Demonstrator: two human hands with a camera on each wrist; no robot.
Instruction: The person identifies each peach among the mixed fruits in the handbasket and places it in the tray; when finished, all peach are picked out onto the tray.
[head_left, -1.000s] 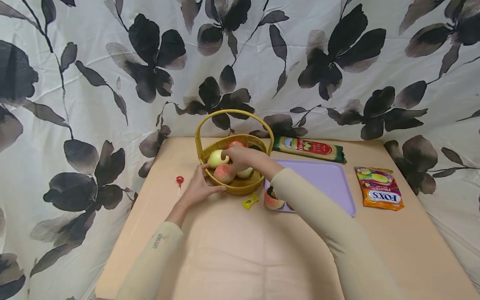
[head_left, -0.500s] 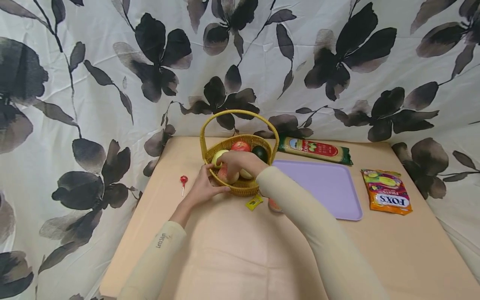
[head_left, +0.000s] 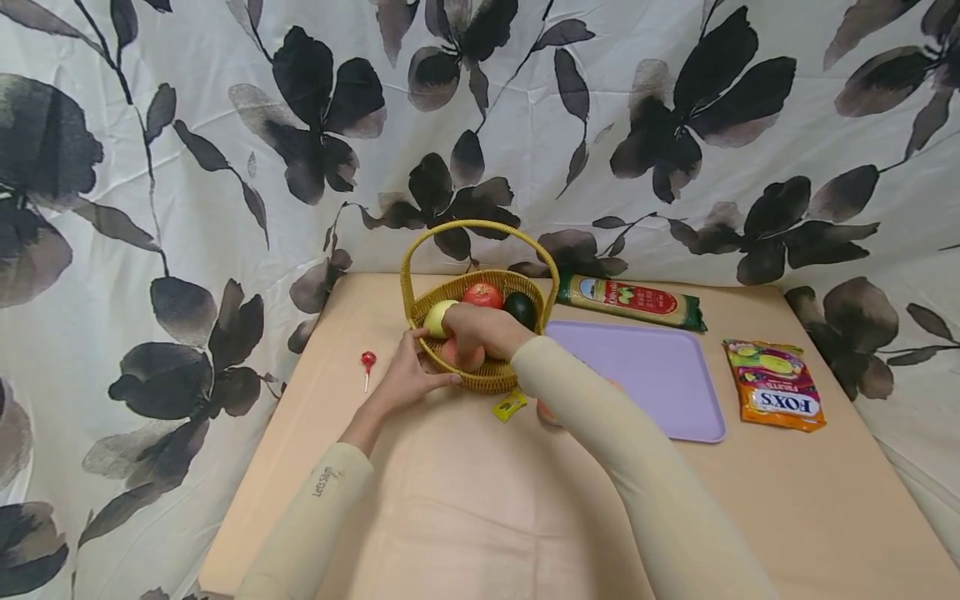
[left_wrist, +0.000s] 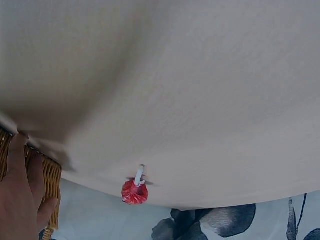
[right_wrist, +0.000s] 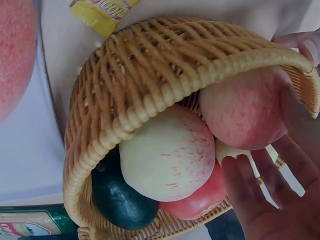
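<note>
A yellow wicker basket (head_left: 491, 382) with a tall handle holds several fruits. My left hand (head_left: 408, 372) grips its left side, thumb low on the front and fingertips near the rim. My right hand (head_left: 489, 327) reaches inside and holds a pink peach (right_wrist: 245, 107), with the thumb along one side and the fingers spread round the other. Beside it are a paler peach (right_wrist: 167, 152), a dark green avocado (right_wrist: 125, 200), a red fruit (head_left: 482, 295) and a pale yellow fruit (head_left: 438, 319). The right hand hides the paler peach in the head view.
A red lollipop (head_left: 368, 359) lies left of the basket, a yellow wrapped candy (head_left: 510, 406) in front. On the right are a lilac tray (head_left: 645, 367), a spaghetti packet (head_left: 630, 301) and a candy bag (head_left: 774, 385). The right sleeve mostly covers a peach (head_left: 547, 414).
My right hand has shifted slightly right inside the basket, and the pink peach with it. The paler peach has gone out of sight behind the hand. The left hand keeps its grip.
</note>
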